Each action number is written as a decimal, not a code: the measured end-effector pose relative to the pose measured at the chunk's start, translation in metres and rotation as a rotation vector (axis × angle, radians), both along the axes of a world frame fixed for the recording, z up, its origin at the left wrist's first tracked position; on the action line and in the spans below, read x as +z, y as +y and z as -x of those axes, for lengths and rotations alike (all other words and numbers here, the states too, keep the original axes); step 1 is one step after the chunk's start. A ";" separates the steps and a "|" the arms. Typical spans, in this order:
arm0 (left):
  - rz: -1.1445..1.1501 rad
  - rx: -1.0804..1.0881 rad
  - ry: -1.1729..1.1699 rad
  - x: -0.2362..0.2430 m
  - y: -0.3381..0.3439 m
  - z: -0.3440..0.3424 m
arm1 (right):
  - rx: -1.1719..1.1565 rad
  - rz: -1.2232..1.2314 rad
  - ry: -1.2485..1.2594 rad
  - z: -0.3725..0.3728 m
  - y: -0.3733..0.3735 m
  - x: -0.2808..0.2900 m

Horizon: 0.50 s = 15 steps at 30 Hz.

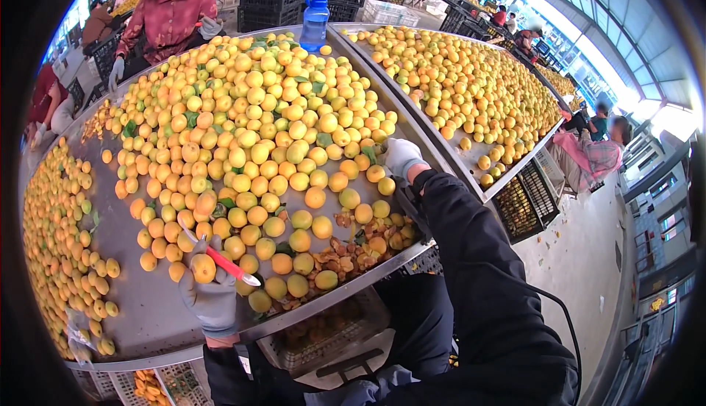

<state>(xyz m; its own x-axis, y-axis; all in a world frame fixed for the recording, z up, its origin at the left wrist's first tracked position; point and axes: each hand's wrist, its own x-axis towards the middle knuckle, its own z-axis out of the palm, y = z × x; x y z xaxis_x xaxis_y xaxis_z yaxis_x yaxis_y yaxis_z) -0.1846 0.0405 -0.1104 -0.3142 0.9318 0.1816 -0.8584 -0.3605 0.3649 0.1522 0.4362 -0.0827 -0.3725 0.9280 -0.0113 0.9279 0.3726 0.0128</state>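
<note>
My left hand (208,303), in a grey-white glove, is closed near the front edge of a metal sorting table (176,341). It grips a round yellow-orange fruit (203,268). A slim red-handled tool (228,262) with a pale tip lies slantwise across the same hand, beside the fruit. My gloved right hand (404,158) reaches to the right side of the pile (257,141), close to the table's raised metal rim. Its fingers point away from me, and whether they hold a fruit is hidden.
Brown peel-like scraps (349,255) and leaves lie among the near fruit. A blue bottle (315,22) stands at the far rim. Another fruit-covered table (448,75) adjoins on the right. Under the front edge is a plastic crate (331,336). Another person (173,16) works across the table.
</note>
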 end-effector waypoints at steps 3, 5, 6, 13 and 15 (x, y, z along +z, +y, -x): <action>0.073 0.065 -0.007 0.011 0.004 -0.008 | -0.004 -0.068 0.013 -0.003 0.006 -0.006; 0.162 0.128 -0.003 0.018 0.003 -0.014 | -0.076 -0.050 -0.007 -0.001 0.006 -0.008; 0.206 0.161 0.004 0.021 0.004 -0.017 | -0.078 -0.049 -0.047 0.001 0.008 -0.008; 0.065 0.030 -0.012 0.006 0.003 -0.008 | 0.028 0.089 -0.183 0.006 0.005 0.001; 0.136 0.093 0.028 0.011 0.004 -0.013 | 0.018 0.131 -0.108 0.007 -0.001 0.005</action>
